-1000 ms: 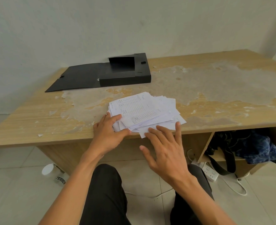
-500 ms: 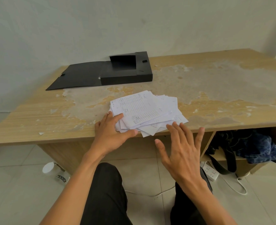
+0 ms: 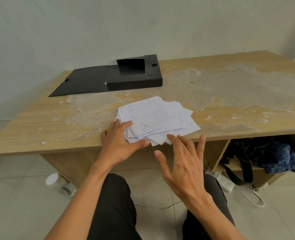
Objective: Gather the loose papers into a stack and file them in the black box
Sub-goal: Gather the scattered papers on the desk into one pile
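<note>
Right at the near edge of the wooden desk [image 3: 39, 125], in the head view, lies the untidy pile of papers [image 3: 158, 118] — its lowest corners jut slightly past the rim. The left hand [image 3: 119, 144] lies flat with fingers spread on the pile's left corner, thumb along the desk edge; it presses rather than grasps. The right hand [image 3: 181, 161] hovers open, fingers splayed, its fingertips at the pile's front corners; whether they touch the sheets is hard to tell.

Farther back and to the left sits the black box [image 3: 134, 78], its lid flap laid flat leftward and the tray open on top, well apart from the papers. Bare worn desktop lies between box and pile, and a broad stretch runs off to the right.

The printing on the top sheet is too small to read. Below the desk a dark bag [image 3: 271, 155] is partly hidden in the shelf — a power strip [image 3: 225, 182] lies on the floor tiles.
</note>
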The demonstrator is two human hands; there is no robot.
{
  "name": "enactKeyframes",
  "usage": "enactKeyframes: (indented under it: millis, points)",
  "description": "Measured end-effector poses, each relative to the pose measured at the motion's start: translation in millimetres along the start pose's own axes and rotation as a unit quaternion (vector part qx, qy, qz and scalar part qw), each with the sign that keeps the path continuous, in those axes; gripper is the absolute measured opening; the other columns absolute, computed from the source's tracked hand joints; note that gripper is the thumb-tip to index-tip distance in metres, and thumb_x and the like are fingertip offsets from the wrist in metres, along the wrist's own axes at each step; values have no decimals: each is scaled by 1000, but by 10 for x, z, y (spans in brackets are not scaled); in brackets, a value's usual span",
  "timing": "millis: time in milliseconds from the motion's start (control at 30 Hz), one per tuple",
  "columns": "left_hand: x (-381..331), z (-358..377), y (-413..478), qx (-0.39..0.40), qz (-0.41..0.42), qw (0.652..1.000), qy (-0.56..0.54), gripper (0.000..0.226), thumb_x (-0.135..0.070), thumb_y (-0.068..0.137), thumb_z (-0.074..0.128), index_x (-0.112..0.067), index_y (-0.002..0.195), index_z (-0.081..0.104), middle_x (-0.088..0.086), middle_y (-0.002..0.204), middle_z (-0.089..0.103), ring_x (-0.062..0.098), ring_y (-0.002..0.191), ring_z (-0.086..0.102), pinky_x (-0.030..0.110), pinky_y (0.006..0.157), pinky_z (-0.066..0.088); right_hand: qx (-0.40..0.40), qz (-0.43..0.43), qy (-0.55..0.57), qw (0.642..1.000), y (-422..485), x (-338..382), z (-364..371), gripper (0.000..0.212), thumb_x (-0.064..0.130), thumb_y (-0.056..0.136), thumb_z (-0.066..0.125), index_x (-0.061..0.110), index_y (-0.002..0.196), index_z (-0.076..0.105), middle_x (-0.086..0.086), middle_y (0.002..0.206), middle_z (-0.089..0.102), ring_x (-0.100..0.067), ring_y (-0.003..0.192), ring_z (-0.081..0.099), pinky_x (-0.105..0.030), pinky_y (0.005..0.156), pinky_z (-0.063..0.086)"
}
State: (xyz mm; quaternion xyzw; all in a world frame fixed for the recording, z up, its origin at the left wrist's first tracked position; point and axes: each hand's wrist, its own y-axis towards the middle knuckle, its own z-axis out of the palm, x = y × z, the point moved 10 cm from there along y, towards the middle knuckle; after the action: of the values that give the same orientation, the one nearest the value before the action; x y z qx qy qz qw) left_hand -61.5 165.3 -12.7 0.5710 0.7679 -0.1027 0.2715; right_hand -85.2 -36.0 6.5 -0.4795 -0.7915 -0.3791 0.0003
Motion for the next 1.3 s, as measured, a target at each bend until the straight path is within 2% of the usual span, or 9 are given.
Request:
enactKeyframes:
  millis: [233,333,433,567,633,700,833,1033,1300]
  points:
    - [-41,4,-6,6,1,1000,-5,86,-64,66,68,-29,139,38,-2,154,25,19,143,14,43,114,7,-8,-26,34,999,27,55,-15,48,50,92,41,13,119,56,-1,104,67,-18,119,51,-49,117,1]
    - [-55,-9,-19,5,2,1000,-4,89,-69,64,68,-29,138,39,-3,151,30,20,139,22,43,113,11,15,-44,35,998,-1,118,75,48,51,93,38,15,119,56,-1,110,66,-17,119,52,-52,116,4]
    - [-51,-24,-26,12,9,1000,-18,94,-72,57,61,-29,137,39,-5,145,36,19,133,30,40,110,15,11,-57,36,998,42,154,72,45,51,94,36,17,113,60,3,100,69,-14,110,56,-50,117,6]
    - [-58,-15,-72,55,-8,997,-50,103,-56,61,79,-29,144,25,-4,155,17,16,141,9,40,114,4,-18,-45,84,995,366,44,-45,39,47,95,37,19,94,64,5,87,69,-12,91,61,-43,111,25]
    - [-53,-21,-82,50,-28,995,-77,111,-63,55,77,-30,146,20,-5,155,18,17,140,11,44,115,5,-15,-34,122,992,662,-36,-17,38,45,94,37,17,93,63,3,91,69,-15,88,61,-37,101,34]
    - [-57,-19,-70,26,-27,997,-67,121,-77,47,70,-31,146,18,-5,153,23,19,139,18,45,115,8,37,-27,140,989,1003,-90,191,37,44,94,41,15,104,61,-1,105,66,-18,98,60,-32,95,36]
    - [-50,7,-46,-17,-17,1000,-13,131,-90,41,58,-29,147,11,-3,155,20,18,141,17,47,116,8,192,-45,103,975,1568,-31,808,46,45,93,48,18,130,48,-1,139,49,-19,125,46,-34,103,36]
    - [-65,-32,-29,-38,-6,999,-17,127,-81,49,66,-24,148,11,-3,155,22,17,142,18,45,115,6,322,-133,27,937,1773,258,1455,60,53,93,42,17,141,37,-3,148,40,-22,133,39,-38,108,30]
    - [-137,23,-97,-32,-15,998,50,141,-92,39,50,-28,146,-16,0,159,-6,15,145,-12,54,110,-18,274,-188,7,943,1661,221,1389,60,56,90,46,18,135,43,-2,140,48,-22,124,45,-38,105,30]
